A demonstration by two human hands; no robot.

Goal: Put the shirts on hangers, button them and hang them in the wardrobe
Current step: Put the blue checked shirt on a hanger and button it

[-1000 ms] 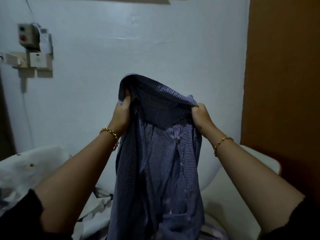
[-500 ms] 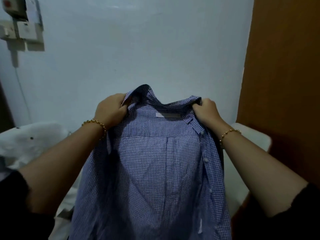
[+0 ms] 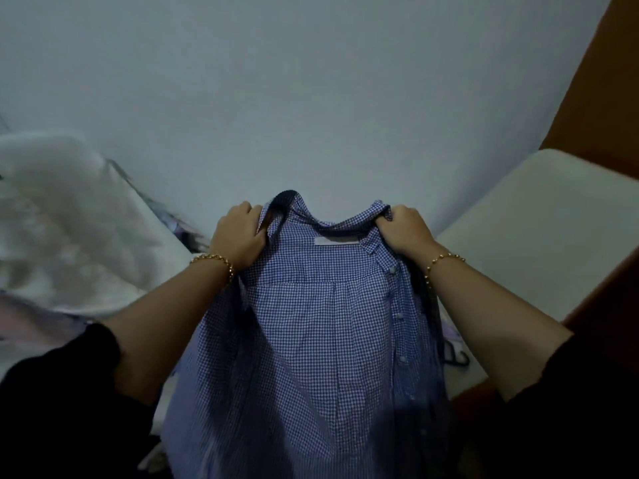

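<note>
Before the pale wall [image 3: 311, 98], both hands hold up a blue checked shirt [image 3: 311, 340]. Left hand [image 3: 238, 236] and right hand [image 3: 404, 231] each clench its collar [image 3: 321, 228].

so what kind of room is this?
Probably a bedroom: rumpled white bedding at left, a plain painted wall, and a brown wooden panel at right, possibly the wardrobe. A blue checked shirt is held up.
</note>
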